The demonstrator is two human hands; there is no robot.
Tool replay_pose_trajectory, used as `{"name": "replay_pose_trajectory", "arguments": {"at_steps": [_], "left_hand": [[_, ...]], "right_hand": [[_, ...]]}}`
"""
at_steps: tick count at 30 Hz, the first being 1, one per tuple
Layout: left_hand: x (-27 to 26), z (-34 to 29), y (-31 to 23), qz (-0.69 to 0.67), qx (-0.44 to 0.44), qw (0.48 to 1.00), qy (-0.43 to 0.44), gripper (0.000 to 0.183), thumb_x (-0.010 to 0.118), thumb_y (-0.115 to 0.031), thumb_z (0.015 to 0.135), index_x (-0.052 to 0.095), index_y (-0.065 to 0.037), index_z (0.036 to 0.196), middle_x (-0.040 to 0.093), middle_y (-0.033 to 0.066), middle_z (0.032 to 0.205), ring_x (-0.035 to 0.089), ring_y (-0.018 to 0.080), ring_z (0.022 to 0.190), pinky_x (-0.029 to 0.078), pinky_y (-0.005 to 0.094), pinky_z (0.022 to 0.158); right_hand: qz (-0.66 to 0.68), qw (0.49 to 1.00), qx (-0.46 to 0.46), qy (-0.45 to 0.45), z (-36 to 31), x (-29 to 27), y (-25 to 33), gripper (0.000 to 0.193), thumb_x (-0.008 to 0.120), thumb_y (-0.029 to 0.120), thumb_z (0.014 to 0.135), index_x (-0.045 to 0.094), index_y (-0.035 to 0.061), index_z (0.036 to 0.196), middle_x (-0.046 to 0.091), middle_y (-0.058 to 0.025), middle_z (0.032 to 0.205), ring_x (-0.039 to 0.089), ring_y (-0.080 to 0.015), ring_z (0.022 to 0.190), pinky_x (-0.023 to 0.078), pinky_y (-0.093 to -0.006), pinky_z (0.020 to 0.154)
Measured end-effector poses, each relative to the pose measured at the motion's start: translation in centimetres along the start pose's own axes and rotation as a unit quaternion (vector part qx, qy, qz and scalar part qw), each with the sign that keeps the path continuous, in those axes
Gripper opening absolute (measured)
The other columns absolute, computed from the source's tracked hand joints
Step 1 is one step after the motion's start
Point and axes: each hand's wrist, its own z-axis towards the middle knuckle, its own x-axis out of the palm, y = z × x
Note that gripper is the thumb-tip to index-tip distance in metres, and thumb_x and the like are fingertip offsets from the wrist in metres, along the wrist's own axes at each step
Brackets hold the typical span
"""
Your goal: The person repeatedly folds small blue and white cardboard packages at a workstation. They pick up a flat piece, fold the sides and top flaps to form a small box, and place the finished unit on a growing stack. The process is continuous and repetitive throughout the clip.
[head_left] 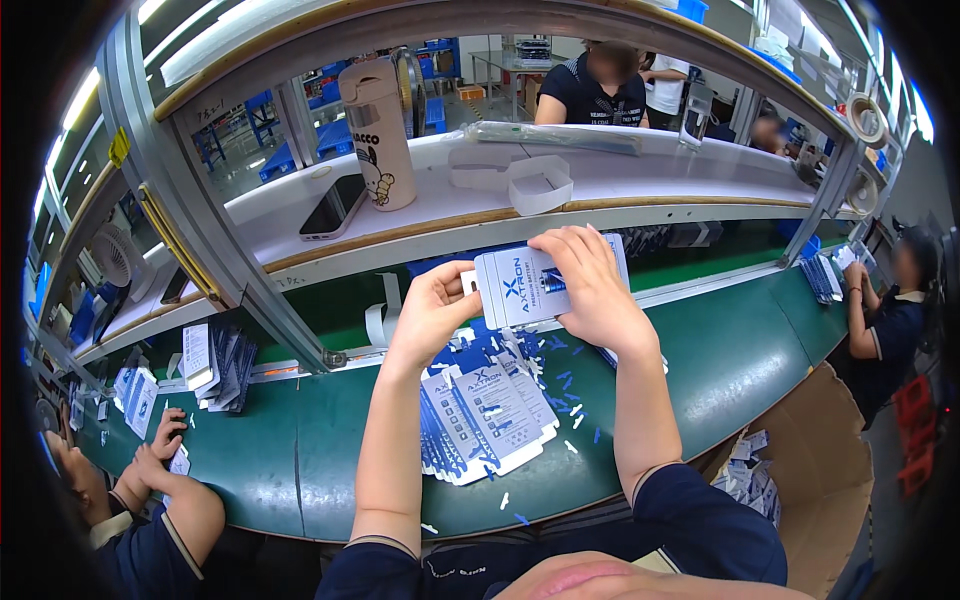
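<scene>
Both hands, left hand [432, 305] and right hand [590, 285], grip one flat white-and-blue box [525, 288] above the counter [720, 370], a stack of flat boxes [480, 420] apparently waiting below.

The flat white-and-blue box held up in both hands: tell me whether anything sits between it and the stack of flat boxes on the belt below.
Nothing visible does. The flat box is held by the left hand and right hand above the stack; only open air lies between.

A factory packing line, it seems: a long green work table [740, 370], an aluminium-framed shelf [640, 185], stacks of flat cartons [485, 415], and workers [890, 320] seated alongside.
</scene>
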Motion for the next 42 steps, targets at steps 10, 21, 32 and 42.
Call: {"name": "replay_pose_trajectory", "arguments": {"at_steps": [10, 21, 32, 42], "left_hand": [[-0.8, 0.0, 0.2, -0.008, 0.001, 0.999, 0.034, 0.028, 0.065, 0.003, 0.083, 0.064, 0.006, 0.111, 0.071, 0.0120, 0.095, 0.069, 0.0150, 0.085, 0.057, 0.0295, 0.079], [-0.8, 0.1, 0.3, -0.003, 0.004, 1.000, 0.029, 0.032, 0.066, 0.004, 0.082, 0.064, 0.008, 0.113, 0.070, 0.0119, 0.094, 0.068, 0.0137, 0.078, 0.056, 0.0267, 0.072], [-1.0, 0.1, 0.4, -0.011, 0.012, 0.999, 0.031, 0.030, 0.067, 0.003, 0.082, 0.064, 0.007, 0.112, 0.070, 0.0104, 0.095, 0.067, 0.0128, 0.080, 0.056, 0.0265, 0.072], [-1.1, -0.4, -0.4, 0.011, 0.012, 0.999, 0.049, 0.025, 0.068, 0.002, 0.081, 0.069, 0.005, 0.106, 0.070, 0.0077, 0.089, 0.067, 0.0111, 0.078, 0.054, 0.0251, 0.071]], "right_hand": [[0.006, 1.000, -0.018, -0.002, 0.0, -0.2, 0.1, 0.074, 0.067, -0.010, 0.056, 0.048, 0.0089, 0.125, 0.051, -0.0103, 0.126, 0.042, -0.0326, 0.126, 0.026, -0.0472, 0.115], [-0.010, 1.000, -0.019, 0.003, 0.0, -0.4, 0.5, 0.076, 0.070, -0.009, 0.054, 0.050, 0.0107, 0.125, 0.052, -0.0100, 0.126, 0.042, -0.0331, 0.127, 0.027, -0.0484, 0.114], [-0.041, 0.999, -0.028, -0.019, 0.1, -0.6, 1.0, 0.074, 0.071, -0.007, 0.055, 0.051, 0.0108, 0.124, 0.053, -0.0089, 0.125, 0.043, -0.0327, 0.126, 0.029, -0.0480, 0.113], [-0.006, 0.999, -0.032, -0.021, 0.1, -0.9, 1.3, 0.076, 0.070, -0.008, 0.053, 0.051, 0.0106, 0.125, 0.053, -0.0090, 0.126, 0.043, -0.0331, 0.126, 0.029, -0.0485, 0.114]]}}
